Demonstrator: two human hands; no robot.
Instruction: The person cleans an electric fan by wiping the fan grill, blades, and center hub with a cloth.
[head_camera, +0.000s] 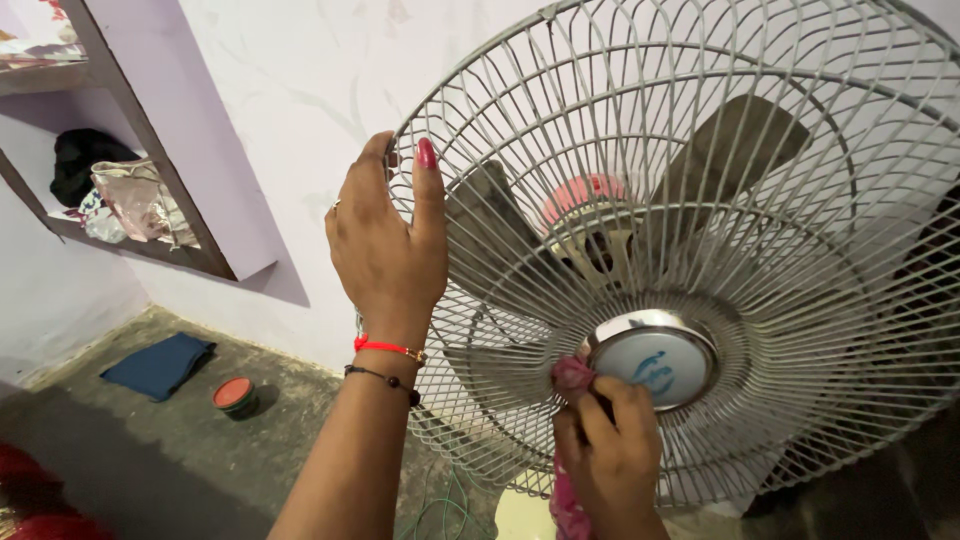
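Note:
A large fan (760, 250) with a grey wire grille fills the right of the view, its dusty blades and pink hub visible behind the wires. My left hand (385, 240) grips the grille's left rim, thumb over the front wires. My right hand (610, 455) holds a pink cloth (572, 378) and presses it against the grille just left of the round silver centre cap (652, 358).
A wall niche (215, 262) at the upper left holds dark and pale bundles of cloth. On the floor lie a folded blue cloth (158, 365) and a small round tin with an orange lid (234, 394). Green cord (440, 510) trails below the fan.

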